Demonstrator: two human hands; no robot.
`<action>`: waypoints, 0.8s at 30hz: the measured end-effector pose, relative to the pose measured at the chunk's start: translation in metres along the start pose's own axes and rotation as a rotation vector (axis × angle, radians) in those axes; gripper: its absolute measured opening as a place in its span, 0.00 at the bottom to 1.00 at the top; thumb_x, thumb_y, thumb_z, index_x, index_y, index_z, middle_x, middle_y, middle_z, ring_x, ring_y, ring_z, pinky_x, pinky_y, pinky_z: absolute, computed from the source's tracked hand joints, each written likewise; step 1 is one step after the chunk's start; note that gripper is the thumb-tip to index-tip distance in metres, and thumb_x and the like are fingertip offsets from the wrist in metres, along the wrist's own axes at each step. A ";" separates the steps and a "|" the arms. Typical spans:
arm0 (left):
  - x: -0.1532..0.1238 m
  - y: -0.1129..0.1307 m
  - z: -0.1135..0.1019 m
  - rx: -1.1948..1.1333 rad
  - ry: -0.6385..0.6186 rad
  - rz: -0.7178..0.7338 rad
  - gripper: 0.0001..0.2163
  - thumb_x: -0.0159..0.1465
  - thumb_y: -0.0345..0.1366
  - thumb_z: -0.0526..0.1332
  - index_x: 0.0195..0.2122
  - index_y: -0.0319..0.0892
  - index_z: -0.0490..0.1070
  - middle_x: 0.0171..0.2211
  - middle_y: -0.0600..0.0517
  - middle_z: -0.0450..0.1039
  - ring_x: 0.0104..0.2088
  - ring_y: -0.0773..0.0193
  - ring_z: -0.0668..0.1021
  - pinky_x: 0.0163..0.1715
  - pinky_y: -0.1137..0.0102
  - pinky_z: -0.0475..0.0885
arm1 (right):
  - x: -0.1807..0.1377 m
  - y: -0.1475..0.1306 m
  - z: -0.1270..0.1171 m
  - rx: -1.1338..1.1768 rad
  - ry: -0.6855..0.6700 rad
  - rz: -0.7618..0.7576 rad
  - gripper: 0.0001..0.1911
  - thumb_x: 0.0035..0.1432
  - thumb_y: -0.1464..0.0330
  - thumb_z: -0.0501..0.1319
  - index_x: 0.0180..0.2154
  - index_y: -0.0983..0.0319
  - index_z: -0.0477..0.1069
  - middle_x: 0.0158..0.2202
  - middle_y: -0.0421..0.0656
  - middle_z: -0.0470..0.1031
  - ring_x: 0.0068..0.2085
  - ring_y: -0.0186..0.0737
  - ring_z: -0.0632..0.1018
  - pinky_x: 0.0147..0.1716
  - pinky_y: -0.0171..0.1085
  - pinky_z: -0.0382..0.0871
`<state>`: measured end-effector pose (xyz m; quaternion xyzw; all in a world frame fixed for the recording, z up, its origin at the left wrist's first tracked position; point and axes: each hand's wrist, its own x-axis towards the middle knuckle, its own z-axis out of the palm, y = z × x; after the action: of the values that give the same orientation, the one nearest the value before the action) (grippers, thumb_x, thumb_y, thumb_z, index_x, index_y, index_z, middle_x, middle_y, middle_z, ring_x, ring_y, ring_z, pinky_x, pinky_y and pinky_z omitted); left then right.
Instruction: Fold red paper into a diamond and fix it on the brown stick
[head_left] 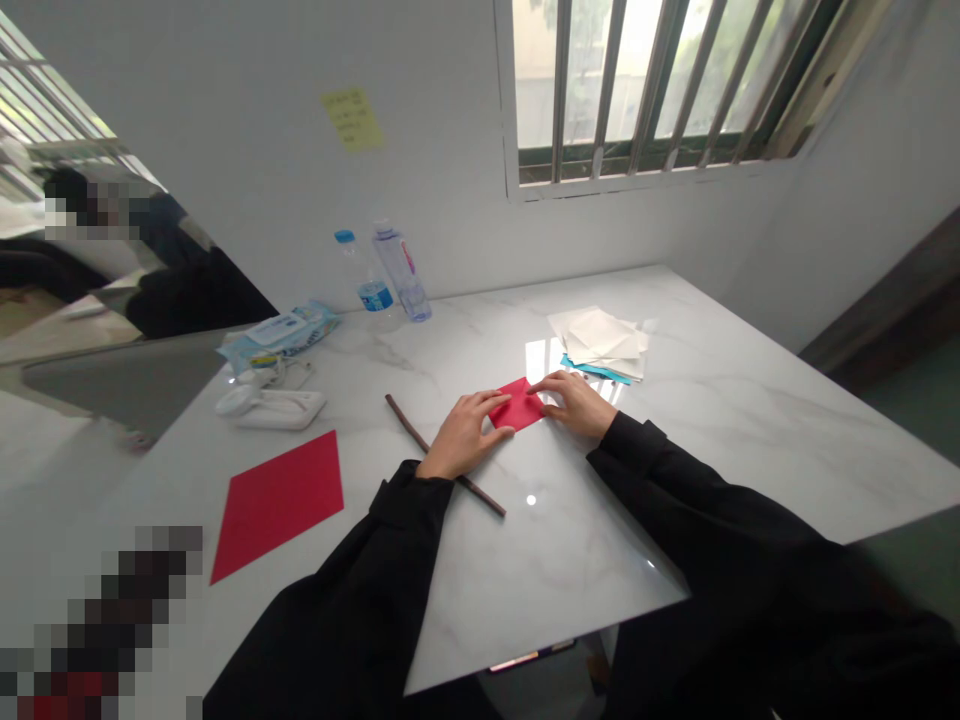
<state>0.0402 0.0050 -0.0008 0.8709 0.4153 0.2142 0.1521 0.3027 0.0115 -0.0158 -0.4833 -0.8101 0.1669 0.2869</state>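
A small folded piece of red paper point(523, 408) lies on the white marbled table between my two hands. My left hand point(466, 432) holds its left side, fingers on the upper left part and thumb by the lower edge. At the right side, my right hand point(577, 404) grips the paper with its index finger on top and its thumb by the right corner. My fingers cover parts of the folds. Under my left wrist runs a thin brown stick point(480, 494), lying slantwise on the table. A larger flat sheet of red paper point(281, 505) rests further left.
Cream paper sheets point(600, 335) are stacked beyond my right hand, with blue paper point(596, 370) beneath. Two plastic bottles point(403, 272) stand by the wall. A wipes pack point(281, 335) and a white device point(274, 408) sit at the left. Another person point(172, 260) is at far left.
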 end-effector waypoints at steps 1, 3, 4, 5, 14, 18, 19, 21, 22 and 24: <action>0.000 0.002 0.000 -0.001 0.013 0.004 0.24 0.69 0.44 0.65 0.65 0.49 0.70 0.62 0.47 0.73 0.60 0.51 0.73 0.64 0.54 0.66 | 0.000 0.000 0.000 -0.003 0.004 0.000 0.21 0.61 0.75 0.69 0.55 0.57 0.79 0.51 0.51 0.78 0.53 0.50 0.77 0.59 0.50 0.64; -0.001 0.005 0.001 0.001 0.036 0.010 0.26 0.70 0.42 0.64 0.68 0.50 0.66 0.61 0.47 0.74 0.59 0.52 0.74 0.63 0.54 0.67 | -0.001 -0.001 0.002 -0.008 0.008 0.003 0.25 0.60 0.75 0.69 0.58 0.58 0.77 0.52 0.52 0.78 0.54 0.51 0.77 0.59 0.50 0.65; -0.001 0.006 0.001 0.008 0.041 0.011 0.25 0.70 0.41 0.64 0.68 0.50 0.67 0.60 0.47 0.74 0.58 0.52 0.74 0.62 0.55 0.68 | -0.001 -0.002 0.003 -0.010 0.009 0.002 0.25 0.59 0.76 0.69 0.58 0.58 0.77 0.52 0.52 0.78 0.54 0.51 0.77 0.59 0.51 0.65; -0.001 0.006 0.001 0.017 0.041 0.008 0.23 0.70 0.41 0.64 0.66 0.50 0.69 0.59 0.47 0.74 0.57 0.52 0.74 0.62 0.55 0.68 | -0.001 -0.003 0.003 -0.012 0.011 -0.001 0.25 0.59 0.76 0.69 0.58 0.59 0.77 0.52 0.52 0.79 0.54 0.52 0.78 0.59 0.51 0.65; 0.000 0.008 0.001 0.058 -0.003 -0.011 0.15 0.71 0.40 0.64 0.56 0.49 0.80 0.60 0.46 0.73 0.58 0.50 0.73 0.64 0.54 0.67 | 0.003 0.024 -0.053 0.013 0.557 0.175 0.09 0.64 0.67 0.63 0.40 0.59 0.83 0.40 0.44 0.85 0.36 0.42 0.81 0.41 0.41 0.73; -0.001 0.010 -0.001 0.061 -0.013 -0.004 0.15 0.70 0.40 0.64 0.56 0.49 0.80 0.59 0.46 0.73 0.57 0.50 0.73 0.63 0.54 0.67 | -0.002 0.049 -0.071 -0.129 0.466 0.312 0.09 0.61 0.63 0.67 0.34 0.59 0.85 0.32 0.43 0.85 0.33 0.42 0.80 0.39 0.40 0.70; -0.001 0.011 -0.001 0.063 -0.014 -0.007 0.15 0.70 0.40 0.64 0.56 0.49 0.80 0.58 0.46 0.73 0.56 0.50 0.73 0.62 0.54 0.68 | -0.003 0.053 -0.071 -0.155 0.399 0.325 0.08 0.60 0.63 0.68 0.33 0.59 0.85 0.31 0.43 0.84 0.32 0.43 0.80 0.37 0.39 0.70; 0.000 0.012 -0.002 0.066 -0.006 -0.019 0.14 0.69 0.40 0.64 0.54 0.48 0.81 0.55 0.46 0.74 0.52 0.51 0.74 0.59 0.55 0.69 | -0.005 0.058 -0.068 -0.200 0.291 0.332 0.08 0.59 0.63 0.70 0.33 0.59 0.86 0.30 0.44 0.84 0.32 0.43 0.80 0.35 0.39 0.68; 0.000 0.013 -0.002 0.066 0.002 -0.028 0.13 0.69 0.39 0.64 0.53 0.49 0.81 0.52 0.46 0.74 0.51 0.51 0.74 0.58 0.55 0.70 | -0.006 0.059 -0.067 -0.216 0.261 0.333 0.07 0.58 0.62 0.70 0.34 0.58 0.86 0.30 0.44 0.84 0.32 0.43 0.80 0.35 0.39 0.68; 0.000 0.015 -0.001 0.063 0.024 -0.052 0.11 0.69 0.38 0.63 0.49 0.49 0.83 0.48 0.46 0.75 0.48 0.52 0.74 0.56 0.56 0.70 | -0.006 0.059 -0.064 -0.229 0.234 0.341 0.07 0.58 0.63 0.71 0.34 0.58 0.87 0.31 0.44 0.84 0.33 0.43 0.81 0.35 0.39 0.68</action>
<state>0.0494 -0.0041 0.0069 0.8616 0.4460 0.2073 0.1253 0.3855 0.0336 -0.0004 -0.6585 -0.6918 0.0628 0.2896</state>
